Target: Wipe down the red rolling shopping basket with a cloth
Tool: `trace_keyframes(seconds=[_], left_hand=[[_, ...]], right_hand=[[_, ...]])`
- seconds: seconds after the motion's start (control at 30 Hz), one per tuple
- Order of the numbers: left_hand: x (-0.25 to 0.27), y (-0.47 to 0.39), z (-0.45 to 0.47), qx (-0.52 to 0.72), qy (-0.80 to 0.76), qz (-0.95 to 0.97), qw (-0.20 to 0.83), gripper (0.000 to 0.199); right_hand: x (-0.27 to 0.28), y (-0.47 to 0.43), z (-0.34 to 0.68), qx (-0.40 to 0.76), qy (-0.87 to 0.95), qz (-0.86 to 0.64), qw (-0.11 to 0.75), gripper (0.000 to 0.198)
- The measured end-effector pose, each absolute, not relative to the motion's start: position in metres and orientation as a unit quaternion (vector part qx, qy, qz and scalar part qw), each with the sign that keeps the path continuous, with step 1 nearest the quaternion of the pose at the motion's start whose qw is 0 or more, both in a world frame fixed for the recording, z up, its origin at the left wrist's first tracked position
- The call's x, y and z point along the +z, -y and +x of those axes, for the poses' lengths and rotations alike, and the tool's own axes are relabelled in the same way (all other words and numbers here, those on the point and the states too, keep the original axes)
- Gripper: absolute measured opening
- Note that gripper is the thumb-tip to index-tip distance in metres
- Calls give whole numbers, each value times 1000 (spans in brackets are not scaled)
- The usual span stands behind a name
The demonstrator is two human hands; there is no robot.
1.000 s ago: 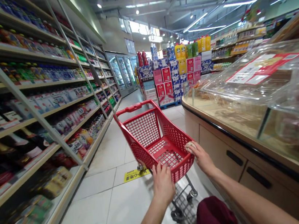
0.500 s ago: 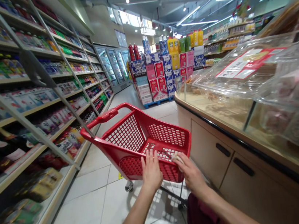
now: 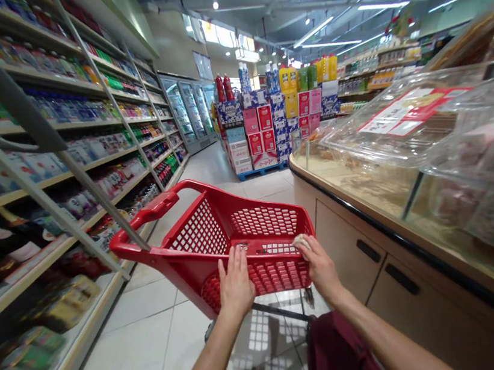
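Observation:
A red plastic shopping cart [image 3: 281, 271] with lattice walls stands side-on right in front of me. My left hand [image 3: 237, 286] lies against its near side at the top rim, fingers stretched out flat and holding nothing. At the right corner of the rim, my right hand [image 3: 322, 266] is closed on a crumpled whitish cloth [image 3: 301, 241], pressed to the cart's edge. The cart's red handle [image 3: 155, 212] points to the left. A metal pole with a grey loop grip [image 3: 4, 107] rises from the handle's end.
Shelves of drinks and cans [image 3: 62, 130] line the left side. To the right runs a wooden counter [image 3: 346, 245] with clear plastic food packs [image 3: 402, 122] on top. Ahead, stacked boxes [image 3: 260, 128] sit on a blue pallet, with glass-door fridges [image 3: 189, 110] behind. The floor is tiled.
The cart has turned, its handle end swinging left and nearer. My left hand has shifted left and slightly down; my right hand with the cloth has moved right along the rim.

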State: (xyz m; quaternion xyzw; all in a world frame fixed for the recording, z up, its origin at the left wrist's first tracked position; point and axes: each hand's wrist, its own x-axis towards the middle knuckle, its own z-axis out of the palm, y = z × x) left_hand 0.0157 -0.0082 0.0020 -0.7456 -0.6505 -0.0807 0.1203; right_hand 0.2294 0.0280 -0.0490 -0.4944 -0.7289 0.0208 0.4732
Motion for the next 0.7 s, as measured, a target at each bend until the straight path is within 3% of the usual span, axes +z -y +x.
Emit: trace_keyframes(seconds=[0.1, 0.27, 0.4, 0.57, 0.7], left_hand=[[5, 10, 8, -79, 668, -731, 110, 70], [6, 10, 11, -58, 668, -733, 113, 71], [1, 8, 18, -53, 684, -716, 127, 70], [3, 4, 27, -64, 696, -705, 123, 67], [12, 3, 29, -45, 676, -729, 101, 69]], right_hand=[[-50, -32, 241, 13, 699, -534, 476, 44], [-50, -19, 230, -6, 734, -464, 496, 47], [-80, -5, 245, -28, 737, -432, 519, 50], [-126, 14, 270, 2, 788, -439, 431, 54], [-96, 4, 264, -15, 759, -448, 472, 53]])
